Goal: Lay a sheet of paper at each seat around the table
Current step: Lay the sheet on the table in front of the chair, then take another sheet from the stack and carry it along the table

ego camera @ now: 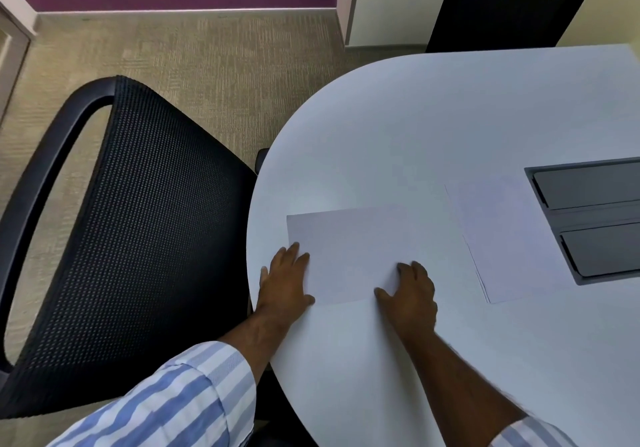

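A white sheet of paper [349, 249] lies flat on the white rounded table [433, 127], close to its left edge and in front of the black mesh chair [138, 224]. My left hand [285, 283] rests flat on the sheet's near left corner, fingers spread. My right hand [412, 294] presses its fingertips on the sheet's near right corner. To the right lies a thin stack of white paper [505, 238], apart from both hands.
A grey cable box with two lids [595, 218] is set into the table at the right. Beige carpet [194, 62] lies beyond the chair, with a purple wall and a dark panel [502, 3] at the back.
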Available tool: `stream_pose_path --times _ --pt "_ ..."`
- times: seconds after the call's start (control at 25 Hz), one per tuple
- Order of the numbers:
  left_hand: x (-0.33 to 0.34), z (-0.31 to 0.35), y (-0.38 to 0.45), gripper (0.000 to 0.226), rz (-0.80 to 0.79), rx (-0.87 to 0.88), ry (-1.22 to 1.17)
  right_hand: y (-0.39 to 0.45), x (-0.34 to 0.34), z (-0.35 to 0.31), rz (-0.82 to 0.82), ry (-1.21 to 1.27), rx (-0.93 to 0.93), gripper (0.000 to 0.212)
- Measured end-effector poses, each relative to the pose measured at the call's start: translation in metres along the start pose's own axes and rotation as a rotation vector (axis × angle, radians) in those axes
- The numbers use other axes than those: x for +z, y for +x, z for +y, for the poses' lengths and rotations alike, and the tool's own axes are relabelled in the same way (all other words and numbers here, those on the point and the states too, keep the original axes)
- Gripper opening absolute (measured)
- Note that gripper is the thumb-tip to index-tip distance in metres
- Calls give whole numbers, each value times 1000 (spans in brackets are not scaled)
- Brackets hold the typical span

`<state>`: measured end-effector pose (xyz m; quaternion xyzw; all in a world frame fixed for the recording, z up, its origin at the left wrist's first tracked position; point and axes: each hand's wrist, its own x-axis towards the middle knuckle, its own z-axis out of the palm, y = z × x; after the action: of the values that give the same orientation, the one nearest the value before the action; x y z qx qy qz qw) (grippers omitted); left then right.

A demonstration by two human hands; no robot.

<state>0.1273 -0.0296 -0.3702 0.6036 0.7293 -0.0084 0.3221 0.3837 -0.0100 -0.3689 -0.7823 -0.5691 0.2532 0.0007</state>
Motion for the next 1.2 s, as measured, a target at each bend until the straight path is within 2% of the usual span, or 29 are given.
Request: stream_pose_path --times 0.2,0.36,0.56,1.0,1.2 --pt "1 -12 3 104 4 35 -14 -2 3 3 4 9 -29 78" --pt "1 -20 -8 106 37 76 -19 -14 -2 9 99 98 -98 72" --pt "0 -13 -20 98 94 93 -74 -33 -13 16 98 90 -139 69" --pt "5 65 -48 64 160 324 -170 -85 -41 60 143 151 -78 65" --pt "17 113 -60 53 128 360 -250 -87 -56 95 190 232 -26 58"
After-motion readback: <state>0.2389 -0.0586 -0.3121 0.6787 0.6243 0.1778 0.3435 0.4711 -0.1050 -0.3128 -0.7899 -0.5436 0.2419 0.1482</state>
